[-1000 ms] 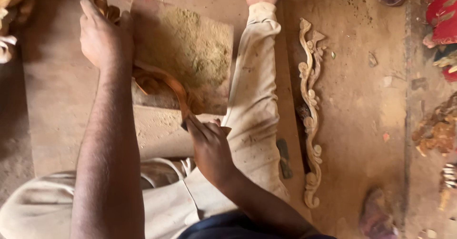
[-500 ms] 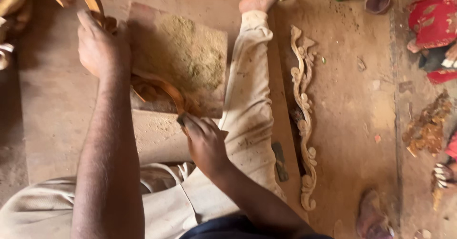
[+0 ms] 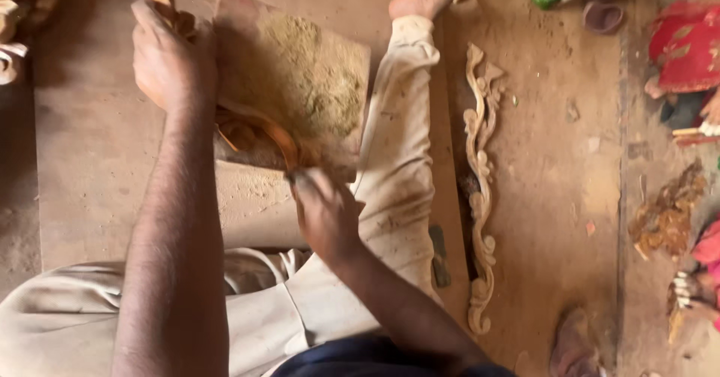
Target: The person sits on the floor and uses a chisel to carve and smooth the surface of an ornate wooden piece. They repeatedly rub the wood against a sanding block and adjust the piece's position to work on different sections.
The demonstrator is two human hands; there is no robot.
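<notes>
— While the wooden board (image 3: pixel 82 159) carries the sawdust-covered slab (image 3: pixel 300 77), what do the hands hold?
— The left hand (image 3: pixel 169 62) clenches the curved carved piece (image 3: pixel 259 133) at its far end; the right hand (image 3: pixel 326 212) pinches its near end. It runs diagonally, far-left to near-right.
— And nearby?
— A carved scroll strip (image 3: pixel 480 182) lies right of the trouser leg (image 3: pixel 397 167).

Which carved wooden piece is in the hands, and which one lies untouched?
The curved brown piece over the dusty board is held by both hands. The long pale scrolled carving lies alone on the floor, right of the leg.
</notes>
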